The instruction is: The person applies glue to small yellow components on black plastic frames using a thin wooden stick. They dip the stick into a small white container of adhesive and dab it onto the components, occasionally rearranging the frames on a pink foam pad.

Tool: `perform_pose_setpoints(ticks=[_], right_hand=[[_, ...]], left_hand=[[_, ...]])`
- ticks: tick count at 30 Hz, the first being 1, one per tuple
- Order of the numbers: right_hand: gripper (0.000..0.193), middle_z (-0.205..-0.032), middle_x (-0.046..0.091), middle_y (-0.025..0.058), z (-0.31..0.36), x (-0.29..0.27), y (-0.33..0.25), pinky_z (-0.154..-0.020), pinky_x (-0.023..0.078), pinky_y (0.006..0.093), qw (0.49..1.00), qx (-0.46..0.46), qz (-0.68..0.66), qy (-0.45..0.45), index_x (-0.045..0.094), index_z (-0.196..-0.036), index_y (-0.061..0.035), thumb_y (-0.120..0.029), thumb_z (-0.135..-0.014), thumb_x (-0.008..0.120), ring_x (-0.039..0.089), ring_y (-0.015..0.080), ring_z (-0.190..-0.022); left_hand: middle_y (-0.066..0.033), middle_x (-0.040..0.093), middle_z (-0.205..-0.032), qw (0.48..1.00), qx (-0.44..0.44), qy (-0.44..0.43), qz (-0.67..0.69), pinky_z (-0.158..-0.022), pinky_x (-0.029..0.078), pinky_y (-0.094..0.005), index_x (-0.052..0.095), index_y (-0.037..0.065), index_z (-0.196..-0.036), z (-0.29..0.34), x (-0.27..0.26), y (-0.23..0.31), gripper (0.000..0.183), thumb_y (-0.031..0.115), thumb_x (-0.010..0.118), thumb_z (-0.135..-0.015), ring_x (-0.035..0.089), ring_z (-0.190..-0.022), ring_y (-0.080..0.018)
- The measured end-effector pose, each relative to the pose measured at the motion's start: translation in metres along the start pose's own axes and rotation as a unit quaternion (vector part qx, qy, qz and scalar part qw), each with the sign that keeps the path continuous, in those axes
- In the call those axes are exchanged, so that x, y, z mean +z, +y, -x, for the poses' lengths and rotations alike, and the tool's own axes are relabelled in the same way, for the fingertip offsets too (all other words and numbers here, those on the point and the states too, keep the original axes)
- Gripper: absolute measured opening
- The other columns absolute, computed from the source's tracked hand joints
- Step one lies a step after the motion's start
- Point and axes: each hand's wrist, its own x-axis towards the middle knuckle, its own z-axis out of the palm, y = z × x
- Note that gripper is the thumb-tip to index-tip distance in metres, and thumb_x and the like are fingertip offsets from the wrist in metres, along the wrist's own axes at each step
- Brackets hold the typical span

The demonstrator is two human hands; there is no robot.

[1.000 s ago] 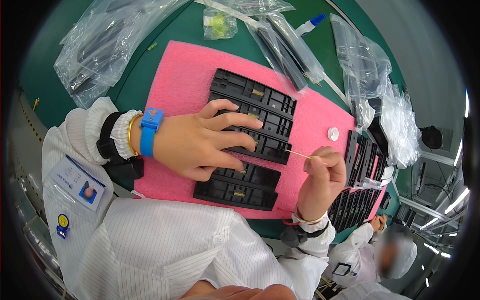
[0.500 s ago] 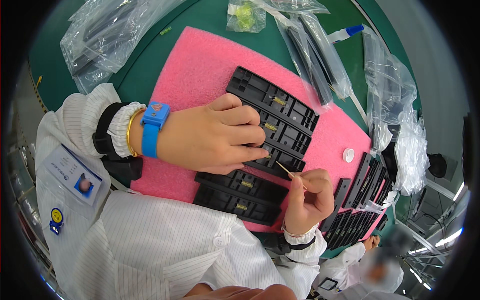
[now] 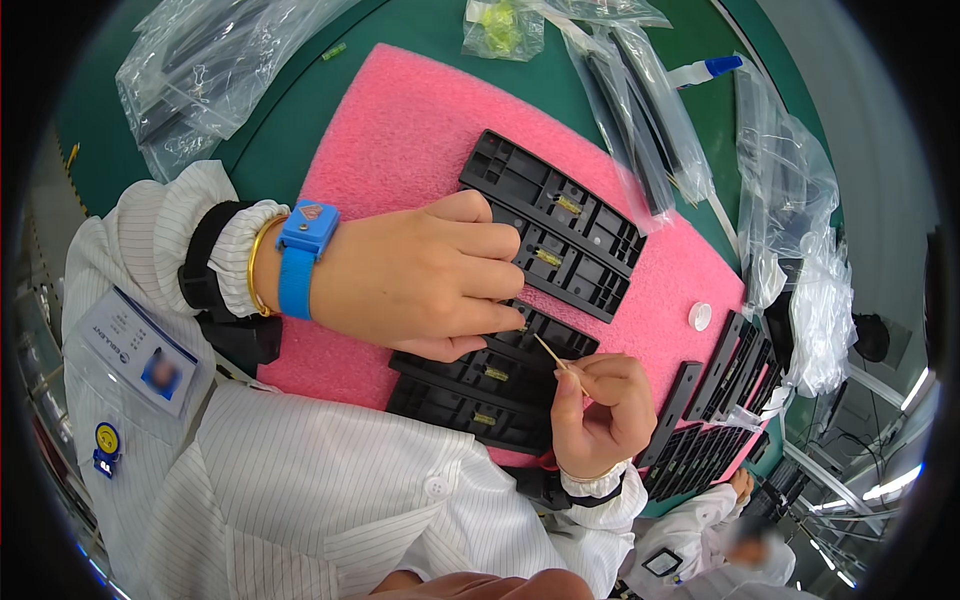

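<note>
Palm down, my left hand [image 3: 425,270] lies over black plastic panels with its fingers bent. Its index fingertip is on a ribbed black panel [image 3: 565,338], by a small yellowish piece that it partly covers; the thumb reaches the panel's near side. My right hand [image 3: 605,410] pinches a thin wooden stick [image 3: 549,351], its tip just over that panel. Farther off, two more panels [image 3: 598,262] lie side by side, each with a small yellow-green clear tube [image 3: 548,257]. Nearer to me are other panels [image 3: 475,415] with similar tubes.
Pink foam [image 3: 390,110] covers much of the green table [image 3: 300,110]. A small white cap [image 3: 700,316] sits at right, near stacked black panels [image 3: 705,450]. Clear bags [image 3: 200,80] and a blue-capped bottle [image 3: 705,70] lie at the back. A co-worker [image 3: 690,540] sits lower right.
The panel under my left index finger has moved nearer to me, opening a pink gap from the two farther panels. My right hand and the stick have shifted slightly left and toward me.
</note>
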Motion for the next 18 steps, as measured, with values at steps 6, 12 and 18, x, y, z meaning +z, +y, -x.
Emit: perform_pose_setpoints(ticks=[6,12,18], right_hand=[[0.022,-0.079,0.067,0.0143,-0.0016,0.0005,0.0000,-0.059,0.059,0.0323,0.999,-0.021,0.025,-0.016,0.063,-0.085,0.0011,0.010,-0.078,0.081,0.072,0.0248,-0.066],[0.022,-0.078,0.067,0.0134,-0.0024,0.0008,-0.0013,-0.057,0.059,0.0317,0.999,-0.027,0.035,-0.025,0.063,-0.084,0.0007,0.009,-0.077,0.082,0.072,0.0247,-0.065],[0.022,-0.078,0.067,0.0134,-0.0002,0.0006,0.0002,-0.056,0.057,0.0313,0.999,-0.025,0.037,-0.020,0.064,-0.084,0.0009,0.009,-0.077,0.082,0.071,0.0245,-0.064]], left_hand=[[0.0020,0.058,-0.095,1.000,0.001,-0.006,-0.002,-0.085,0.040,-0.0409,0.075,0.013,-0.115,0.0015,0.0008,0.0001,0.045,0.026,0.083,-0.073,0.056,-0.099,-0.0212],[0.0026,0.058,-0.097,1.000,0.005,-0.010,-0.012,-0.085,0.041,-0.0404,0.075,0.013,-0.116,-0.0028,-0.0037,0.0037,0.046,0.026,0.083,-0.072,0.056,-0.101,-0.0211],[0.0024,0.058,-0.097,1.000,0.010,-0.010,-0.013,-0.083,0.041,-0.0398,0.076,0.013,-0.115,-0.0001,0.0008,0.0024,0.049,0.027,0.083,-0.069,0.055,-0.101,-0.0213]])
